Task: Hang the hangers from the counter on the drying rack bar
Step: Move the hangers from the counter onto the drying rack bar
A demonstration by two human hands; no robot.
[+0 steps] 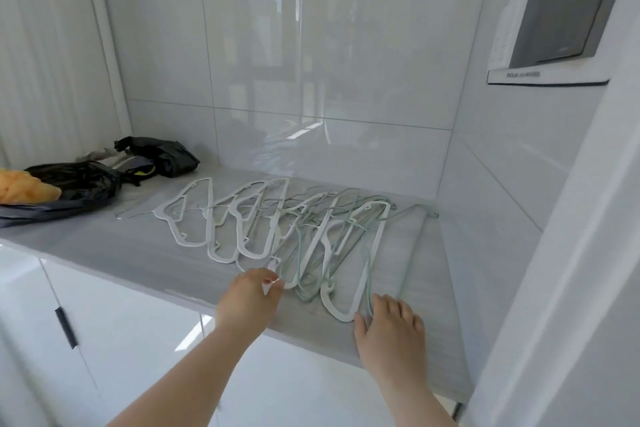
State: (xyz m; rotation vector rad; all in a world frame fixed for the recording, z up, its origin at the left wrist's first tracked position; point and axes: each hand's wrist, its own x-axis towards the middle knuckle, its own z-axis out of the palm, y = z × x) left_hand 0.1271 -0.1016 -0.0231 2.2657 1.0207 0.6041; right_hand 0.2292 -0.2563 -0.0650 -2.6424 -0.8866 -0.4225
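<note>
Left hand pinches the near tip of the hangers lying lengthwise away; right hand rests spread alongside.

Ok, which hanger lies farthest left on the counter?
The thin bare metal wire hanger, at the left end of the row, nearest the black bags. The others are thicker, white or pale green, and overlap to its right.
</note>
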